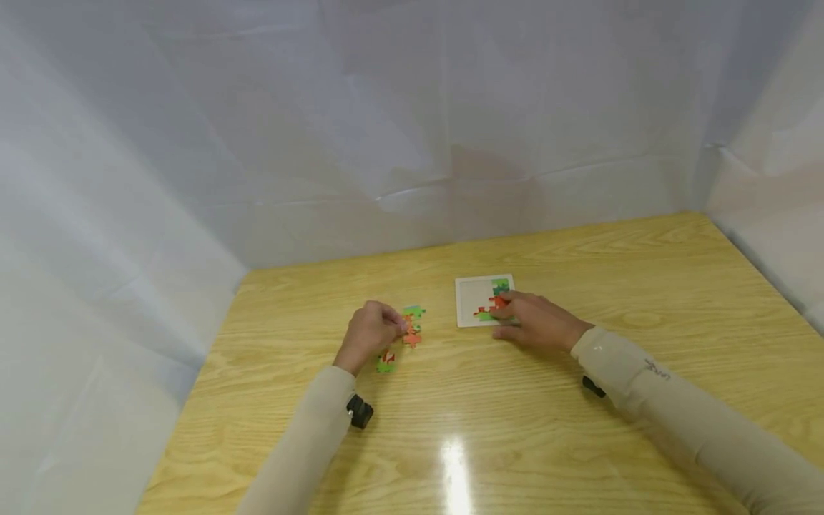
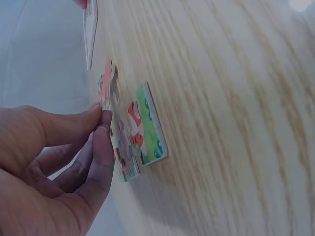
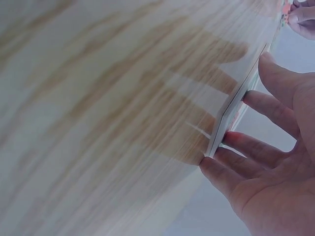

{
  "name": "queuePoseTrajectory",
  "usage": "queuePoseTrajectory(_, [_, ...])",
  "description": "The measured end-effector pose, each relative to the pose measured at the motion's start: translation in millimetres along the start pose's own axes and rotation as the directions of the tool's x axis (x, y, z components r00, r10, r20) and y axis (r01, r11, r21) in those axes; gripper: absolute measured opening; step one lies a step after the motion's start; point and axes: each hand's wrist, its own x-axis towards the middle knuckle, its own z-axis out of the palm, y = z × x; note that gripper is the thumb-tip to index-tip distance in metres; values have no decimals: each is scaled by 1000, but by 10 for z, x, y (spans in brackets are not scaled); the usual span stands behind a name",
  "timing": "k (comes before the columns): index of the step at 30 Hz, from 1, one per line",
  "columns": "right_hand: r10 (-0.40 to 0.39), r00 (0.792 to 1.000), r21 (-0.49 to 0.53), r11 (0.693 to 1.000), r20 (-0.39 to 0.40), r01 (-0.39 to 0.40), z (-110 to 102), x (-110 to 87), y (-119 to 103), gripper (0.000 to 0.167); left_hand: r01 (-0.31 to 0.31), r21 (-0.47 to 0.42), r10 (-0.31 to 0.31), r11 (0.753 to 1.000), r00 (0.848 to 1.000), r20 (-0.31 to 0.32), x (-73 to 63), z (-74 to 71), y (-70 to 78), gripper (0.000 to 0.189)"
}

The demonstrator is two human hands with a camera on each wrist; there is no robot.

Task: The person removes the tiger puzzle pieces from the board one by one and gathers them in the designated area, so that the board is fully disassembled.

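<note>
My left hand (image 1: 373, 330) pinches at a puzzle piece (image 2: 109, 81) in a small cluster, thumb and fingertips close together over it. Other loose jigsaw pieces, orange and green, lie around those fingertips. Nearer to me is a green piece with a red and white figure (image 2: 143, 129). To the right lies a white square puzzle tray (image 1: 468, 302), with joined green and red pieces (image 1: 484, 315) along its right and lower sides. My right hand (image 1: 537, 320) rests on the tray's right part, fingers spread over its pieces and edge, thumb at the lower edge; it partly hides the pieces.
A light wood-grain table (image 1: 450, 400) lies under everything. White sheeting (image 1: 386, 129) hangs behind it and at both sides. Each sleeve has a dark wrist camera (image 1: 359, 411) at the cuff.
</note>
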Motion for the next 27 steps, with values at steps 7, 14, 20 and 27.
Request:
queuePoseTrajectory(7, [12, 1000, 4, 1000, 6, -12, 4, 0, -6, 47, -10, 53, 11, 999, 1000, -14, 13, 14, 33, 6])
queuePoseTrajectory(14, [13, 1000, 15, 1000, -3, -13, 3, -22, -5, 49, -45, 58, 46, 997, 999, -20, 19, 19, 88, 7])
queuePoseTrajectory(20, [20, 1000, 46, 999, -13, -20, -10, -42, -10, 49, -112, 48, 112, 993, 994, 3, 35, 81, 235, 8])
queuePoseTrajectory(27, [33, 999, 47, 998, -14, -33, -42, -72, -12, 49, -180, 54, 179, 982, 984, 20, 85, 197, 433, 9])
